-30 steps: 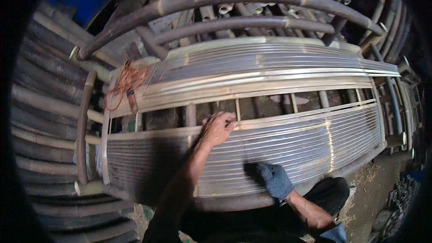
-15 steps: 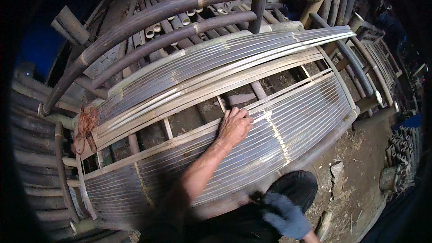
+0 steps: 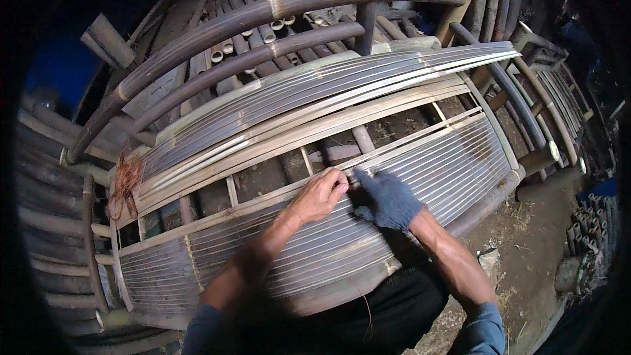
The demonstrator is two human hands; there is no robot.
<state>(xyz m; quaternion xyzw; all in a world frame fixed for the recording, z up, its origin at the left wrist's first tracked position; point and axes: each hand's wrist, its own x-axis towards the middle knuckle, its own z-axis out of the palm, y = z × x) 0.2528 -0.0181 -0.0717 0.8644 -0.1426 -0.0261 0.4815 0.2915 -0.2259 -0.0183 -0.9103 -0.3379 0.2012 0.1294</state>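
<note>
My bare left hand (image 3: 320, 195) is pinched closed over the inner edge of the bamboo slat panel (image 3: 434, 158), part of a curved bamboo seat frame. Close beside it is my right hand (image 3: 389, 201), in a grey-blue knit glove, its fingers bent toward the left fingertips. What either hand grips, if anything, is too small to make out. Between this panel and a stack of loose bamboo strips (image 3: 276, 133) runs an open gap crossed by short bars. A thin strand (image 3: 368, 312) shows against my dark-clothed leg.
An orange tangle of thin strands (image 3: 126, 181) lies at the frame's left end. Behind the strips, a thick curved bamboo rail (image 3: 276, 8) arches over the frame. Bamboo poles (image 3: 59, 223) are stacked at left; cut tubes (image 3: 595, 227) stand in a bundle at right.
My gloved right hand has come up from beside my knee to the panel's edge. My left hand has shifted slightly left and down, its fingers now pinched beside the glove.
</note>
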